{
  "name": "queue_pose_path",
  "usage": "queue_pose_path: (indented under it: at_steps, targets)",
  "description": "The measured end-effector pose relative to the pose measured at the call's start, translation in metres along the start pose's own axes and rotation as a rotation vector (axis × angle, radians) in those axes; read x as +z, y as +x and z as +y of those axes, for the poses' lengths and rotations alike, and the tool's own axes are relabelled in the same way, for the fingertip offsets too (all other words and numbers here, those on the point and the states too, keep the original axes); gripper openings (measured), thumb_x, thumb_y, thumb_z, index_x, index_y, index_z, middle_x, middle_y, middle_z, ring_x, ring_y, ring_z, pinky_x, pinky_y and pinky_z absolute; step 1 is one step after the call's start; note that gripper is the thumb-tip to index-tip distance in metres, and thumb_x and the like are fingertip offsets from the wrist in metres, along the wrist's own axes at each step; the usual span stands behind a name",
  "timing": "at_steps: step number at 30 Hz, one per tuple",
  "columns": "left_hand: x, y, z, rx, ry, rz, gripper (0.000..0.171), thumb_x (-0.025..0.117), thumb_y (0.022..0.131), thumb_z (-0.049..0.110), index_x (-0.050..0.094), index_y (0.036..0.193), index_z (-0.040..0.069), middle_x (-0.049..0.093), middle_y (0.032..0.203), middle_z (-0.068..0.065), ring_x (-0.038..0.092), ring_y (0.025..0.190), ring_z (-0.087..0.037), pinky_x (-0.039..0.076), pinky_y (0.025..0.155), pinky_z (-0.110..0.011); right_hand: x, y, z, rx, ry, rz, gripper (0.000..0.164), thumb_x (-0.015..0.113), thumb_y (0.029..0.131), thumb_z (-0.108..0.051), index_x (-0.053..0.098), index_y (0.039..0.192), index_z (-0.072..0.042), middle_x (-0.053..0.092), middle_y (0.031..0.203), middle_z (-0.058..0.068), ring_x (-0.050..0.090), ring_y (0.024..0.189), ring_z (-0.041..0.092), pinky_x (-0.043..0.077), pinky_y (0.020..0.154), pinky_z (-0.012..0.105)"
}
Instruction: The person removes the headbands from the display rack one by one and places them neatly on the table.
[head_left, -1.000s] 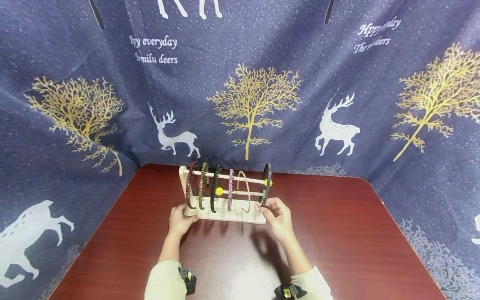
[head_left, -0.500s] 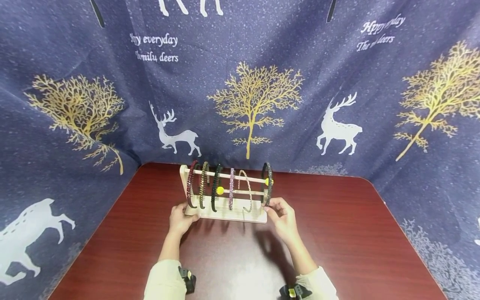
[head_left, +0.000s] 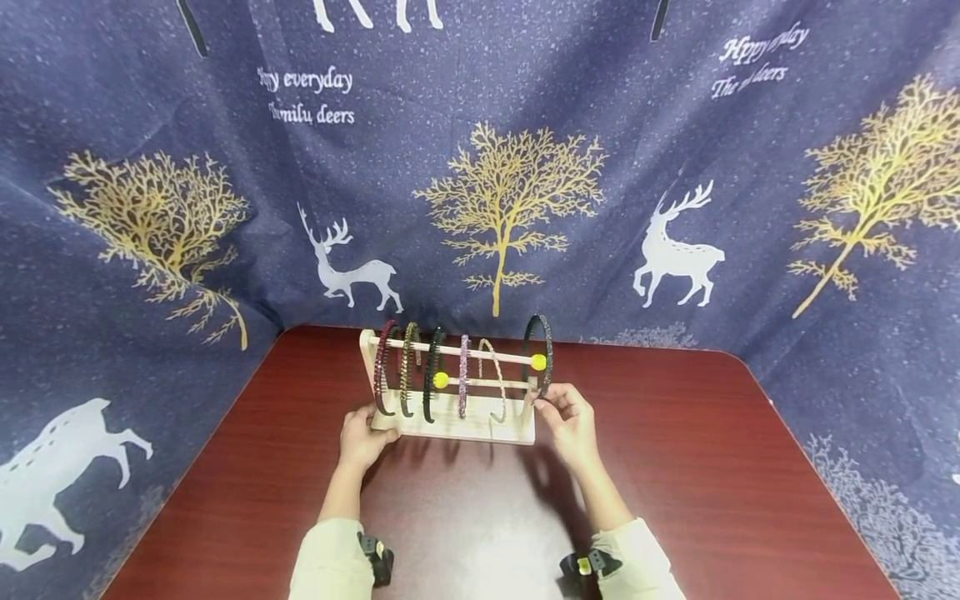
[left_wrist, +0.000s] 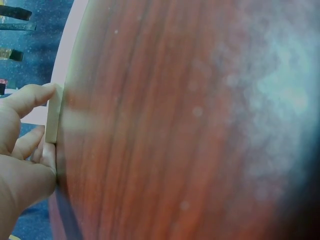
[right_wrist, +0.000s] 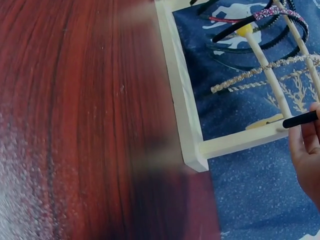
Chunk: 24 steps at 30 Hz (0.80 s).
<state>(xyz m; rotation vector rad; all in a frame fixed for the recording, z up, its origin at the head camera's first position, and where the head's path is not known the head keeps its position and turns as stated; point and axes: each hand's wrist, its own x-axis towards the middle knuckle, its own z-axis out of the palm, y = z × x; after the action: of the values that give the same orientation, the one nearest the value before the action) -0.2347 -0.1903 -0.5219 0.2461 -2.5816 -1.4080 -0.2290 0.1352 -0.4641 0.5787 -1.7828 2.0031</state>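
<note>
A pale wooden headband rack stands on the table with two rods, each bearing a yellow ball end. My left hand grips the left end of its base, and in the left wrist view the fingers and thumb hold the base's edge. At the right end, my right hand pinches the lower end of a dark sparkly headband, which stands around the upper rod's yellow ball. In the right wrist view, that headband's black tip pokes out from the fingers beside the rack's upright.
Along the rods hang a dark red headband, a gold-and-black one, a black one, a pink-purple glittery one and a beige braided one. A reddish-brown table lies beneath. A blue patterned cloth hangs behind.
My right hand has shifted right and slightly up, taking the dark headband outward from the rack's right upright to the upper rod's end. The left hand keeps its grip on the base.
</note>
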Motion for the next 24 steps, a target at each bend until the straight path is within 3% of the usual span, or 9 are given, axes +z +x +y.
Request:
queue_pose_path:
  at_steps: [7, 15, 24]
  targets:
    - [0.002, -0.003, -0.006, 0.094, -0.025, 0.060, 0.066, 0.077, 0.062, 0.015, 0.053, 0.116, -0.015, 0.048, 0.102, -0.029, 0.046, 0.095, -0.044, 0.036, 0.084, -0.052, -0.002, 0.006, 0.001, -0.022, 0.048, 0.013, 0.011, 0.056, 0.082, 0.016, 0.048, 0.089, 0.018, 0.056, 0.089, 0.038, 0.065, 0.084, 0.022, 0.051, 0.076, 0.027]
    - [0.000, -0.004, 0.001, 0.015, 0.000, 0.013, 0.065, 0.077, 0.064, 0.007, 0.052, 0.120, -0.014, 0.048, 0.109, -0.029, 0.046, 0.102, -0.041, 0.034, 0.089, -0.052, -0.005, 0.016, -0.009, -0.018, 0.105, 0.043, 0.013, 0.056, 0.082, 0.018, 0.045, 0.089, 0.018, 0.066, 0.088, 0.021, 0.064, 0.083, 0.023, 0.050, 0.079, 0.027]
    - [0.002, -0.001, -0.002, 0.010, -0.006, 0.011, 0.064, 0.076, 0.065, 0.006, 0.051, 0.121, -0.013, 0.048, 0.109, -0.027, 0.045, 0.103, -0.040, 0.035, 0.090, -0.051, -0.028, 0.011, -0.007, -0.009, 0.027, 0.106, 0.012, 0.057, 0.083, 0.016, 0.049, 0.091, 0.018, 0.066, 0.088, 0.019, 0.064, 0.084, 0.022, 0.050, 0.080, 0.027]
